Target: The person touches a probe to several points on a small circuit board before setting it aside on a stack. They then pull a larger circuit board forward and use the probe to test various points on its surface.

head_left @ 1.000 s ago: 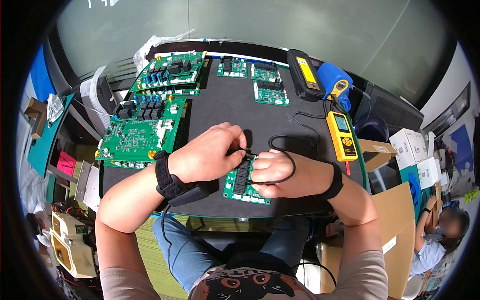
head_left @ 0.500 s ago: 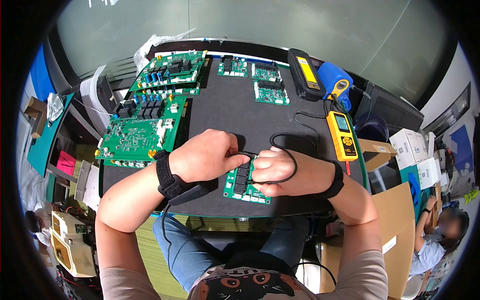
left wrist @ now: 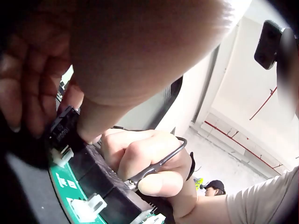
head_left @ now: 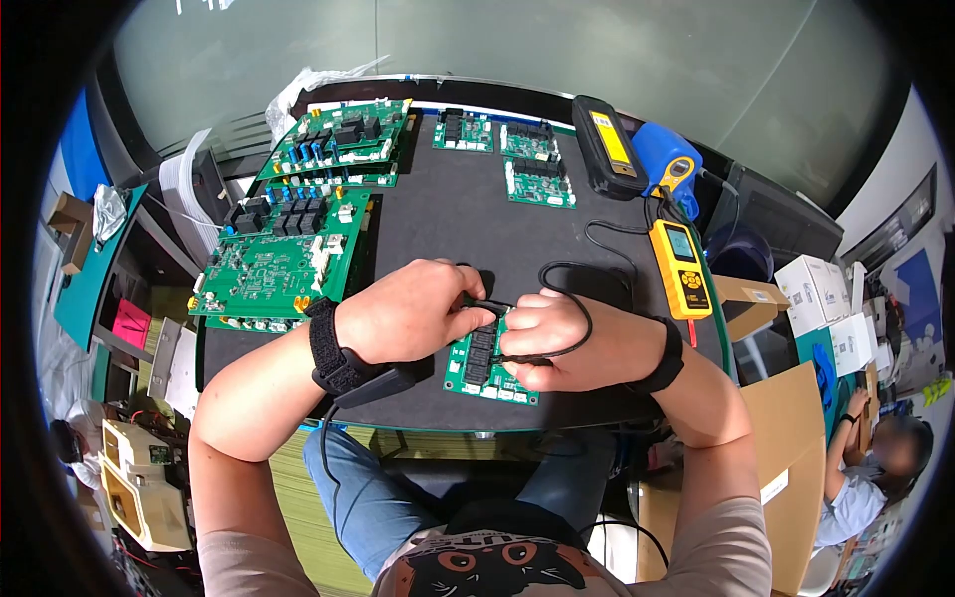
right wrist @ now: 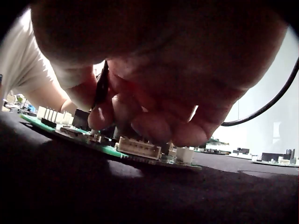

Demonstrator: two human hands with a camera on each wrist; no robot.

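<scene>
Head view: the board (head_left: 494,384) lies just below the frame's centre on the dark mat (head_left: 448,224). The left hand (head_left: 410,313) pinches a black relay (left wrist: 66,128) at the board's upper end between thumb and finger; the right hand (head_left: 555,330) curls closely round a black lead (left wrist: 160,165), metal tip near the relays. A meter (head_left: 679,269) lies right of centre.

In the head view's lower centre, the board (head_left: 502,382) is green, its blocks (head_left: 479,356) black. The cable (left wrist: 159,165) is black. The meter (head_left: 679,271), right, is yellow.
</scene>
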